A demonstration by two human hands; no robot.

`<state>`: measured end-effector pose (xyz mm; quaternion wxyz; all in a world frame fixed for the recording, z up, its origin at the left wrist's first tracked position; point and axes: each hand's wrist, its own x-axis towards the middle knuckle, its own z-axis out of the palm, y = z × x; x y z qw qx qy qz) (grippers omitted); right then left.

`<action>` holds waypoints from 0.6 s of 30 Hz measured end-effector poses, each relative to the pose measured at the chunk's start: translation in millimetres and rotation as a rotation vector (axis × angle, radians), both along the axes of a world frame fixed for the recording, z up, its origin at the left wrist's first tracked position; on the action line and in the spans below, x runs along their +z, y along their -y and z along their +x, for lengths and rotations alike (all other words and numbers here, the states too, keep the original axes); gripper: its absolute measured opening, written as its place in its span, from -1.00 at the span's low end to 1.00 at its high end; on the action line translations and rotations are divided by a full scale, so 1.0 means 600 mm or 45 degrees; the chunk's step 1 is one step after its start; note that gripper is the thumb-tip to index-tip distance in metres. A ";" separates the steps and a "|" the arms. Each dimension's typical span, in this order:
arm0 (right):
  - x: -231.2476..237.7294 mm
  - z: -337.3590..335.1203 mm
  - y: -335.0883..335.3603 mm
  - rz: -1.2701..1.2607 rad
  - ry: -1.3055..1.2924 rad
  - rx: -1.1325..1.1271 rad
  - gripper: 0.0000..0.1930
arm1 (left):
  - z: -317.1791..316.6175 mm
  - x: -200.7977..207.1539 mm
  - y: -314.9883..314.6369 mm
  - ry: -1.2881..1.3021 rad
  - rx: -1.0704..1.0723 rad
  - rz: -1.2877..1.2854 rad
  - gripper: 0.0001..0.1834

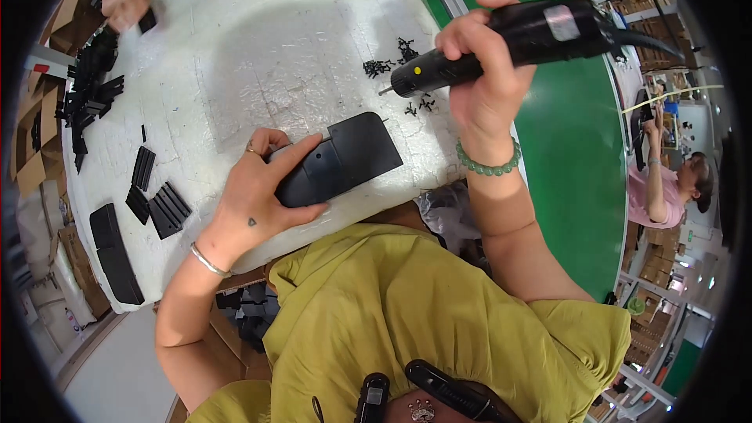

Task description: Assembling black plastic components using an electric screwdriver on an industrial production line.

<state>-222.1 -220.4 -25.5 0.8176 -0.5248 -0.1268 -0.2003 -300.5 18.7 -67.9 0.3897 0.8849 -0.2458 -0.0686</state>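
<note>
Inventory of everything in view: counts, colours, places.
table: 1, white, centre
held housing: 1, black, table's near edge
power screwdriver: 1, black, above table's right edge
screws: many, black, loose clusters near screwdriver tip
second housing: 1, black, table's near-left corner
ribbed pieces: several, black, table's left
parts pile: uncountable, black, table's far-left edge
side surface: 1, green, right of table
boxes: several, brown, left rim
co-worker's hands: 2, table's far-left end
seated or standing person: 1, pink top, right rim
shirt: 1, mustard, bottom
left grip: 1, silver bangle, around held housing
right grip: 1, green bracelet, around screwdriver
</note>
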 end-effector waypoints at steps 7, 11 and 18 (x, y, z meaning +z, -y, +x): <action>0.049 -0.041 0.010 0.172 0.112 0.236 -0.65 | 0.026 0.038 0.028 0.436 0.072 -0.005 -0.34; 0.079 -0.068 0.013 0.187 0.243 0.501 -0.65 | 0.061 0.027 0.075 0.557 -0.025 -0.237 -0.64; 0.095 -0.081 0.015 0.191 0.304 0.639 -0.67 | 0.052 0.039 0.077 0.643 -0.004 -0.320 -0.83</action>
